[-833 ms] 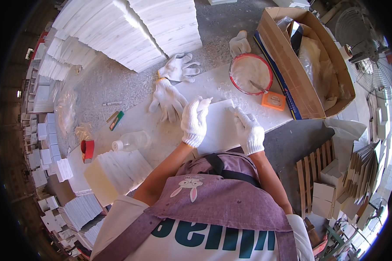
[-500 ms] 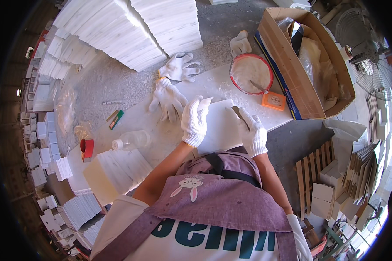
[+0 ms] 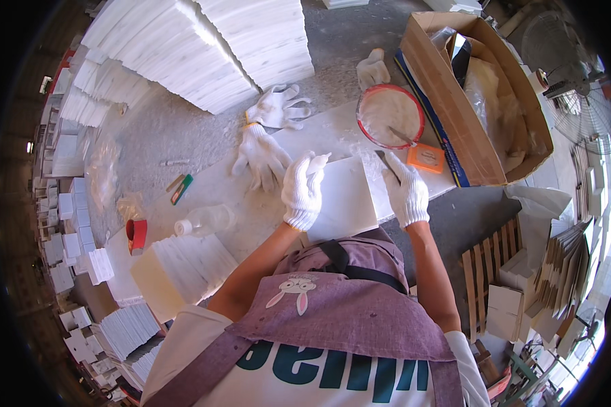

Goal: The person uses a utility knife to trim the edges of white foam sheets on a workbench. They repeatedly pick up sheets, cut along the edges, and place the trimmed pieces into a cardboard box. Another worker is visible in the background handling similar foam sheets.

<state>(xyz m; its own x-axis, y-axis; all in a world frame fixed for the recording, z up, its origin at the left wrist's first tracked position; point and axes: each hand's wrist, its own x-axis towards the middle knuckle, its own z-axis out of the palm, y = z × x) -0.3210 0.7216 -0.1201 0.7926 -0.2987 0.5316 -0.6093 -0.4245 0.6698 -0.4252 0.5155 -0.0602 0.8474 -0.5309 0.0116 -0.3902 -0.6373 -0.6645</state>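
Note:
A white rectangular tile (image 3: 346,200) lies in front of me, close to my apron. My left hand (image 3: 304,191), in a white knitted glove, is closed on its left edge, thumb and fingers near the far corner. My right hand (image 3: 406,192), gloved too, is off the tile's right side. It grips a small dark flat scraper (image 3: 383,160), mostly hidden by the fingers. Beyond that hand stands a red-rimmed bowl (image 3: 422,122) of white paste or powder, with a thin tool (image 3: 399,133) resting in it. An orange box (image 3: 426,159) sits beside the bowl.
Loose white gloves (image 3: 263,157) lie ahead on the dusty table. Tall stacks of white tiles (image 3: 176,54) rise at the far left. A clear bottle (image 3: 207,218), a green-handled cutter (image 3: 182,189) and a tile stack (image 3: 183,268) are left; a cardboard box (image 3: 448,102) stands right.
My right hand has moved right and slightly away from me, off the tile's edge toward the bowl, carrying the scraper. My left hand stays on the tile.

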